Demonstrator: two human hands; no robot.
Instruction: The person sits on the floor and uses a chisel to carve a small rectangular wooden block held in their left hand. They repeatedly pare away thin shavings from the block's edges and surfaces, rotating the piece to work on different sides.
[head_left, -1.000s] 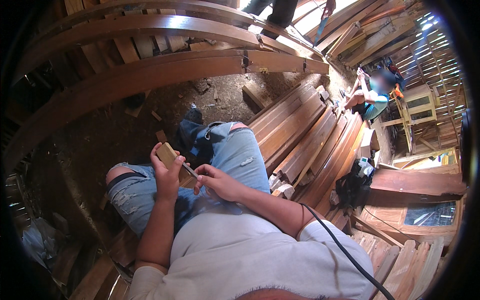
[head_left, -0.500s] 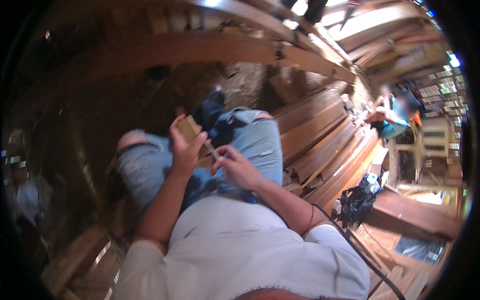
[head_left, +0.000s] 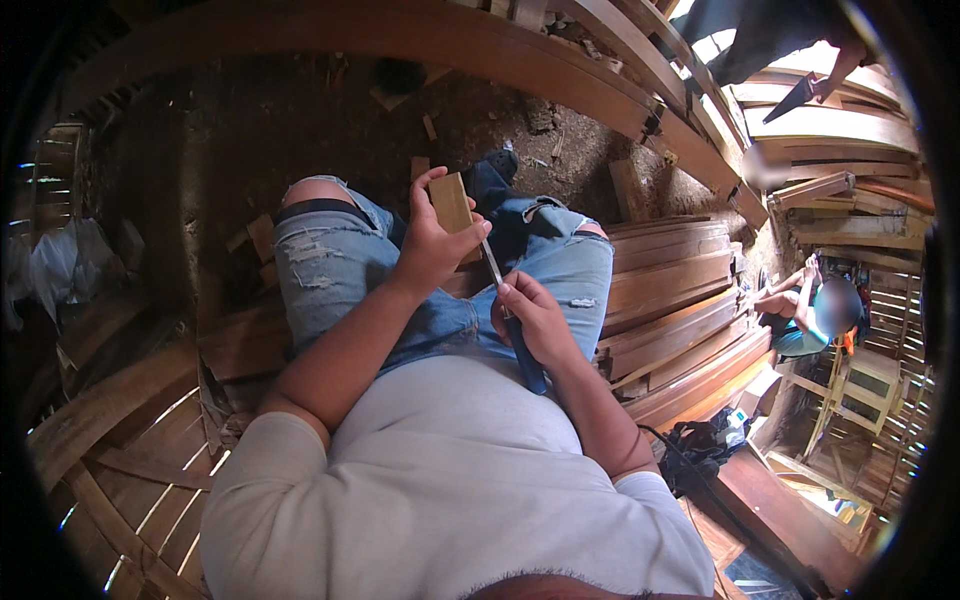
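My left hand wraps tight around a small wooden block, held upright above my lap. My right hand is closed on a chisel, its blade touching the block's lower edge over my jeans.

One wooden block, one chisel, two hands, one black bag

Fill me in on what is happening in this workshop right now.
A seated person grips a small wooden block in the left hand over their lap. The right hand holds a dark-handled chisel, its metal tip against the block's lower edge. Stacked planks lie to the right, where another person sits farther off.
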